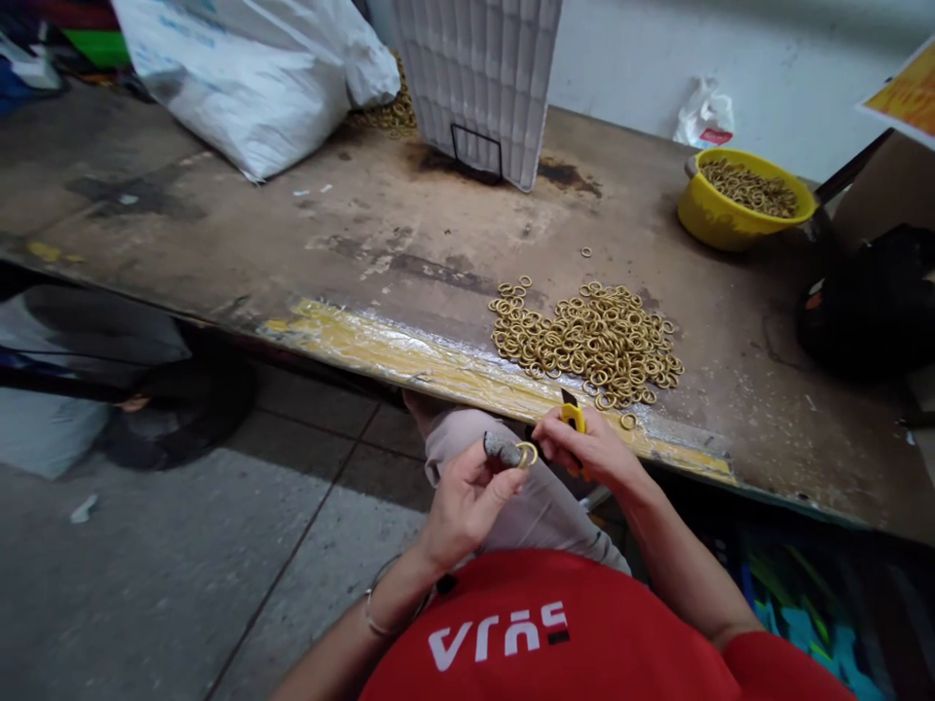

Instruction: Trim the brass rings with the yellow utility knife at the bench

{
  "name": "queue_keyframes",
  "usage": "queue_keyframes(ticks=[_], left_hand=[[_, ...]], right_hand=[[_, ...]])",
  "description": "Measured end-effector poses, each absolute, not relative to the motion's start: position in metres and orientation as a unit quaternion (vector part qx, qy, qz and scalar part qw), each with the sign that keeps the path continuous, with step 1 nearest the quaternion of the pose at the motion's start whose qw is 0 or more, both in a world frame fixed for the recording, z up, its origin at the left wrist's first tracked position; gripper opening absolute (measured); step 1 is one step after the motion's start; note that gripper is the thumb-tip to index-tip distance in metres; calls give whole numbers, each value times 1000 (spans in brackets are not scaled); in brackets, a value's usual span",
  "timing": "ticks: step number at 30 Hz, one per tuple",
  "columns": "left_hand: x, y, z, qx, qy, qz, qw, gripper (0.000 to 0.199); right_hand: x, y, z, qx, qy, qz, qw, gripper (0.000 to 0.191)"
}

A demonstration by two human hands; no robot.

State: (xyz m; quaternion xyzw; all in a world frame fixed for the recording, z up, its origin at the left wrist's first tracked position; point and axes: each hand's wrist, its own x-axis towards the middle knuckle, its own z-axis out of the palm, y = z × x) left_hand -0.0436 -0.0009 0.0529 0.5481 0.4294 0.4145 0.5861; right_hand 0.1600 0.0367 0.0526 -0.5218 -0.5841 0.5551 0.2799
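My left hand (467,498) pinches a brass-coloured ring (527,454) between thumb and forefinger, above my lap. Grey wrapping (502,449) covers that forefinger. Just to the right, my right hand (588,450) is closed round a yellow utility knife (573,417), its dark blade pointing up and away from me. The blade and the ring are apart. Beyond my hands, a heap of similar rings (595,341) lies near the front edge of the worn workbench (351,224). One stray ring (586,252) sits behind the heap.
A yellow bowl (720,226) full of rings stands at the back right. At the back are a white sack (241,88) and a grey ribbed panel (478,78) with a black wire stand. Taped yellow edging (380,341) runs along the bench front. A dark object (869,302) stands at right.
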Motion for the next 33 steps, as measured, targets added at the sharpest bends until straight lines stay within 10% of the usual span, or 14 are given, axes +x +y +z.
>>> queue_keyframes(ticks=[5, 22, 33], left_hand=[[-33, 7, 34, 545, 429, 399, 600, 19], [-25, 14, 32, 467, 426, 341, 696, 28], [-15, 7, 29, 424, 424, 357, 716, 30]], right_hand=[[155, 16, 51, -475, -443, 683, 333, 40], [170, 11, 40, -485, -598, 482, 417, 20], [171, -5, 36, -539, -752, 238, 295, 23]])
